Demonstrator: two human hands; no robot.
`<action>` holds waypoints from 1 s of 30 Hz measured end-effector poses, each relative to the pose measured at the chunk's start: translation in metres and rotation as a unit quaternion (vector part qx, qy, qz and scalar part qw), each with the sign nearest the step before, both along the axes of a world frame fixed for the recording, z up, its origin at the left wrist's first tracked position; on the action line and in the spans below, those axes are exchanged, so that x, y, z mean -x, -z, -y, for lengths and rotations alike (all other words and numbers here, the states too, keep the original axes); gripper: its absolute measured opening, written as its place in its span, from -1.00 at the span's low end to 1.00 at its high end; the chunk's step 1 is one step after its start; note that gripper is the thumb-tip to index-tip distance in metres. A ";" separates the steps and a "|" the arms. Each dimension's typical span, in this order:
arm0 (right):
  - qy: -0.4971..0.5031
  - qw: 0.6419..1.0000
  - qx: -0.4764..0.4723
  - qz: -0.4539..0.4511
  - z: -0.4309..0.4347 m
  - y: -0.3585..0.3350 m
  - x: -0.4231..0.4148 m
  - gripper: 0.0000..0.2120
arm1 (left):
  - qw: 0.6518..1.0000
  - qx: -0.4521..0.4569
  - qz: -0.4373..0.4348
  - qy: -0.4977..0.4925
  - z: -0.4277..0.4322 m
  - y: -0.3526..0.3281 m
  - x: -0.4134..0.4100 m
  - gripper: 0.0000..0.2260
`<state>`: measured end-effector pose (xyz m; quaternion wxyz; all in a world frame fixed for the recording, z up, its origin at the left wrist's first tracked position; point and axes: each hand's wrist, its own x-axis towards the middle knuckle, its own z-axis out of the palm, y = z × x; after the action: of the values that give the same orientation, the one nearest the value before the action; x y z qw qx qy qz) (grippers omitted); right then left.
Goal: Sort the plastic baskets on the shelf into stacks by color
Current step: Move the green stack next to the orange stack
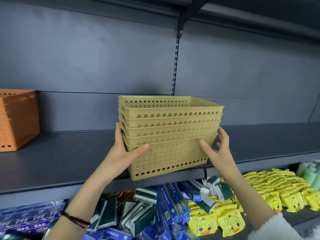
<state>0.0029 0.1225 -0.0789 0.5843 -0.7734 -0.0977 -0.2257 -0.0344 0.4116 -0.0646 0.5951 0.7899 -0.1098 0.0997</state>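
Observation:
A stack of several yellow perforated plastic baskets [170, 134] stands at the front edge of the dark shelf [69, 158], its lower front corner overhanging the lip. My left hand [124, 153] grips the stack's left side, thumb across the front wall. My right hand [218, 149] grips its right side, thumb on the front and fingers around the corner. At the far left of the same shelf stands a stack of orange baskets [17, 120], partly cut off by the frame's edge.
A slotted upright [176, 63] runs up the grey back panel behind the yellow stack. The shelf below holds blue boxes [169, 205], dark green packs [107, 215] and yellow duck-print packets [270, 187]. Another shelf hangs overhead.

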 end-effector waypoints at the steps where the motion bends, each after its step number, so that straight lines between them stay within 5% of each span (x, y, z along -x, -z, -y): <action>1: -0.036 0.999 -0.012 -0.007 0.003 -0.002 -0.013 -0.26 | 1.000 0.015 -0.001 0.003 0.000 0.003 -0.009 0.27; 7: -0.086 0.993 -0.071 0.022 0.035 0.003 -0.072 -0.26 | 0.999 0.045 -0.017 0.020 0.018 0.002 -0.043 0.39; 13: -0.142 0.983 -0.113 -0.011 0.067 -0.004 -0.116 0.03 | 0.999 0.047 -0.015 -0.018 0.043 -0.001 -0.067 0.41; 20: -0.230 0.957 -0.169 -0.045 0.069 -0.009 -0.139 0.15 | 0.985 0.135 0.061 -0.092 0.071 0.008 -0.073 0.00; 30: -0.326 0.932 -0.155 -0.022 0.008 -0.039 -0.134 0.08 | 0.953 0.199 0.119 -0.193 0.034 -0.001 -0.030 -0.06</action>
<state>0.1374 0.1148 -0.0398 0.7406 -0.6037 -0.2947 -0.0181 -0.0043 0.3774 -0.0632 0.6920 0.6442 -0.0032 0.3257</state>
